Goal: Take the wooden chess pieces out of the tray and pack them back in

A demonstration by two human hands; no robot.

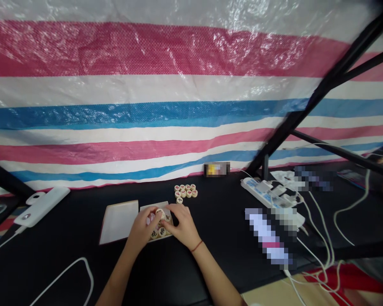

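Now, left hand [143, 228] and right hand [184, 227] touch xiangqi pieces [161, 231].

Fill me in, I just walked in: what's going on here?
A person's left hand and right hand are working at a shallow tray of round Chinese chess pieces, with fingers on the pieces. A white card lies to its left, and more pieces sit beyond it on the black table.
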